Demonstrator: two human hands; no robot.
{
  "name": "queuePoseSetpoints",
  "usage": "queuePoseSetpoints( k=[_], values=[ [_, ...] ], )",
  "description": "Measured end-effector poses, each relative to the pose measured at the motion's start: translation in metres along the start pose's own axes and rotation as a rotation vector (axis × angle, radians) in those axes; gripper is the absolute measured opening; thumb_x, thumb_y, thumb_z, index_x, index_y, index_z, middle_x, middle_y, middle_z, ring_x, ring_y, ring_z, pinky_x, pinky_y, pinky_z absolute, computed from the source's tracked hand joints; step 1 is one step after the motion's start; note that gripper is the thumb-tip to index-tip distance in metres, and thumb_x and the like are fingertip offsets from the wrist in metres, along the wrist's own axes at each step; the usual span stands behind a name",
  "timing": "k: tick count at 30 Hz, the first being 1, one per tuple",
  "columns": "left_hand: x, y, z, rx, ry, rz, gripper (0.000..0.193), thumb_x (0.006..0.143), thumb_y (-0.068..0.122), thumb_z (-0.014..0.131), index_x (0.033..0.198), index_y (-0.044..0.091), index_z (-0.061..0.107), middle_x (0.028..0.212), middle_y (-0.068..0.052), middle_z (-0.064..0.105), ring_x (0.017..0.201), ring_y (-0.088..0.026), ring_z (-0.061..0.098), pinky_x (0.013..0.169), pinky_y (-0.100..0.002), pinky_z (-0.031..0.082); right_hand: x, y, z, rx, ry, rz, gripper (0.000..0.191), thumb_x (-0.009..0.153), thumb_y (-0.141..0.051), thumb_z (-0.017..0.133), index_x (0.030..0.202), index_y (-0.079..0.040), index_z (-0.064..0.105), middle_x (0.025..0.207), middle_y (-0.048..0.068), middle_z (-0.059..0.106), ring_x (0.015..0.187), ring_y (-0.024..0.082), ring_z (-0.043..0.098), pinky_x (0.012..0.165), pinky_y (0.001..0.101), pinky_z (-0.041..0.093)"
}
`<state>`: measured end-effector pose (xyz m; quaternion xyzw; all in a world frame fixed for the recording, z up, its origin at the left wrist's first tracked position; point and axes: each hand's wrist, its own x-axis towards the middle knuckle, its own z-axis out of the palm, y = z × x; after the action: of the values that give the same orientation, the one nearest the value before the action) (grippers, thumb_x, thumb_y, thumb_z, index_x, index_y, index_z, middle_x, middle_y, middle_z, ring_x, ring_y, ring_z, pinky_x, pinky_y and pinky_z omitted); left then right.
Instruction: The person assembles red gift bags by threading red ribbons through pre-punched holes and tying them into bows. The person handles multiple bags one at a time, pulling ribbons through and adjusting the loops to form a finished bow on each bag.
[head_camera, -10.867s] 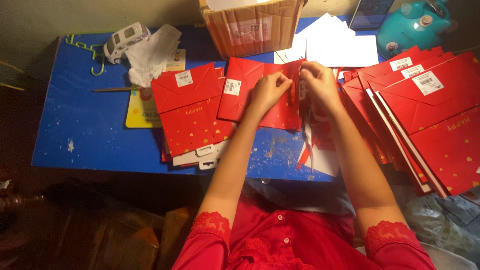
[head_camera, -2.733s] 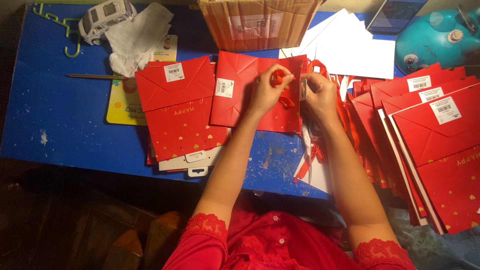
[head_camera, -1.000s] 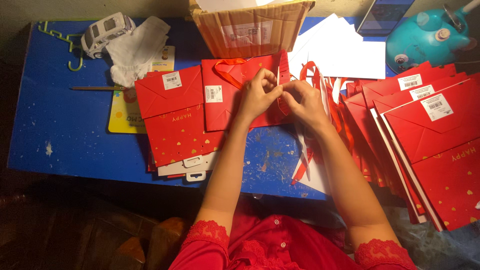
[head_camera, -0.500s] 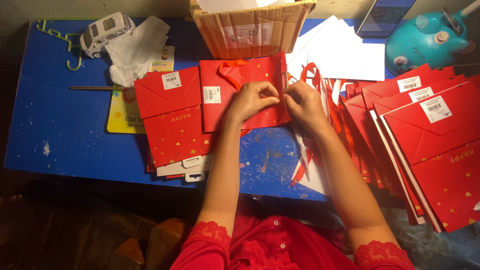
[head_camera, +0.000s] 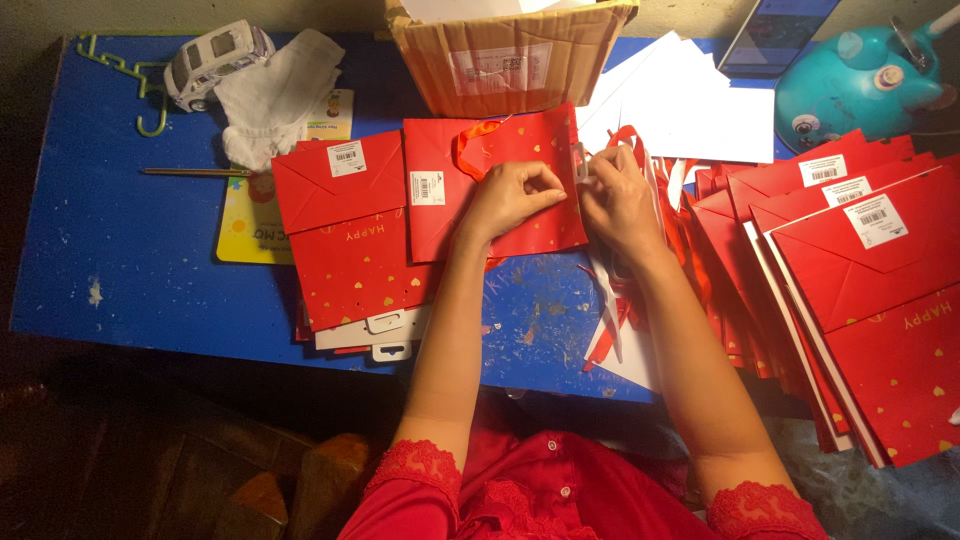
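You are pressing your left hand (head_camera: 515, 195) flat-ish on a red paper bag (head_camera: 500, 175), with its fingers curled together and pinching at the smooth paper. The bag is lying flat in the middle of the blue counter (head_camera: 110, 250), which is looking scratched and worn. Your right hand (head_camera: 615, 195) is closing its fingers on a thin red ribbon (head_camera: 610, 320) at the bag's right edge. An orange ribbon loop (head_camera: 475, 145) is lying on the bag's top. A brown cardboard box (head_camera: 505, 60) is sitting just behind it. A pile of flat red bags (head_camera: 860, 290) is lying to your right, and white paper sheets (head_camera: 690, 105) are spreading behind them.
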<state>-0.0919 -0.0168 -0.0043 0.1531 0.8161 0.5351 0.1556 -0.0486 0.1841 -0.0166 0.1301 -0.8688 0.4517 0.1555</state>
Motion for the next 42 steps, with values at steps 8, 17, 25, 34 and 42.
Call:
queuePoseSetpoints(
  k=[8,17,25,34,42],
  values=[
    [0.002,-0.006,0.000,-0.055,-0.041,0.011,0.018,0.083,0.018,0.083,0.091,0.005,0.072,0.079,-0.003,0.073,0.070,-0.008,0.065,0.064,-0.026,0.054,-0.001,0.003,-0.005,-0.008,-0.117,-0.055,0.013,0.088,-0.007,0.074,0.098,-0.002,0.066,0.100,0.012,0.061,0.093,0.028,0.063,0.079,0.0387,0.052],
    [0.002,-0.003,0.000,0.017,-0.030,0.005,0.015,0.084,0.019,0.080,0.089,0.006,0.074,0.081,-0.002,0.077,0.073,-0.008,0.071,0.068,-0.026,0.056,0.003,0.012,0.007,-0.095,0.112,0.032,0.009,0.091,0.003,0.066,0.100,0.002,0.062,0.100,0.016,0.059,0.086,0.030,0.061,0.076,0.0386,0.050],
    [0.001,0.001,-0.001,0.013,-0.039,-0.013,0.015,0.085,0.020,0.080,0.091,0.008,0.075,0.082,-0.001,0.077,0.071,-0.007,0.069,0.066,-0.026,0.056,0.000,0.000,-0.014,0.170,-0.220,0.088,0.025,0.087,-0.003,0.069,0.112,-0.001,0.067,0.113,0.014,0.063,0.098,0.028,0.065,0.085,0.0361,0.053],
    [0.003,-0.007,-0.001,-0.094,-0.073,0.027,0.016,0.085,0.017,0.081,0.091,0.005,0.073,0.082,-0.003,0.076,0.074,-0.007,0.069,0.068,-0.025,0.056,0.001,0.002,-0.010,0.015,-0.235,0.054,0.019,0.090,-0.013,0.073,0.106,-0.002,0.071,0.100,0.015,0.066,0.100,0.031,0.062,0.089,0.0403,0.050],
    [0.002,-0.004,-0.003,-0.071,-0.079,0.065,0.014,0.086,0.016,0.079,0.093,0.005,0.074,0.089,-0.004,0.079,0.085,-0.010,0.074,0.078,-0.027,0.058,0.000,-0.001,-0.003,0.003,-0.075,0.168,0.014,0.094,-0.009,0.070,0.102,0.002,0.066,0.088,0.015,0.068,0.079,0.023,0.069,0.074,0.0355,0.053]
  ],
)
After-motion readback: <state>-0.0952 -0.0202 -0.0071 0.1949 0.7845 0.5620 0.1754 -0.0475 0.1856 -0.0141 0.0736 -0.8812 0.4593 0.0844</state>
